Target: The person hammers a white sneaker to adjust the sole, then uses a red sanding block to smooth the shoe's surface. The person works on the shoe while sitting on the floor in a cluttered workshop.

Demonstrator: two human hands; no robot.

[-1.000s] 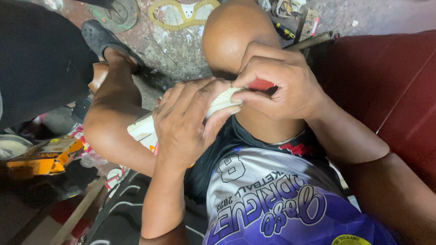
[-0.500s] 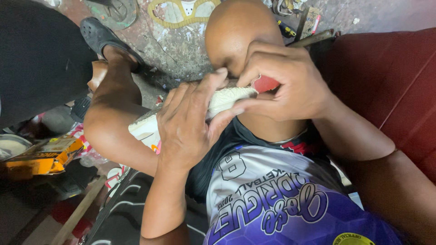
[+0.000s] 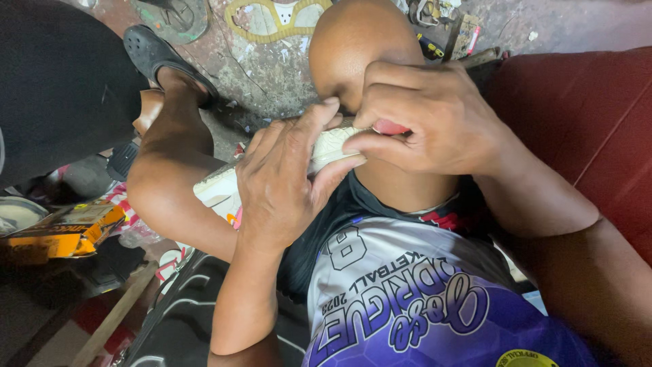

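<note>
My left hand (image 3: 288, 182) wraps around a white shoe sole (image 3: 224, 189) that rests between my raised knees; the fingers cover its middle. My right hand (image 3: 424, 119) is closed on a small red-handled tool (image 3: 388, 127) pressed against the sole's near end, just under my right knee (image 3: 360, 47). Most of the tool is hidden in the fist, and its tip cannot be seen. My left knee and shin (image 3: 170, 177) sit to the left of the sole.
A black sandal (image 3: 153, 51) is on my left foot on the stained concrete floor. Yellow sole cut-outs (image 3: 272, 17) lie at the top. A yellow-orange box (image 3: 64, 231) sits at the left, a dark red cushion (image 3: 584, 115) at the right. A black-clothed person (image 3: 58, 81) is top left.
Both hands and the sole stay together; the right hand has shifted slightly up and left along the sole's end, and less of the red tool shows.
</note>
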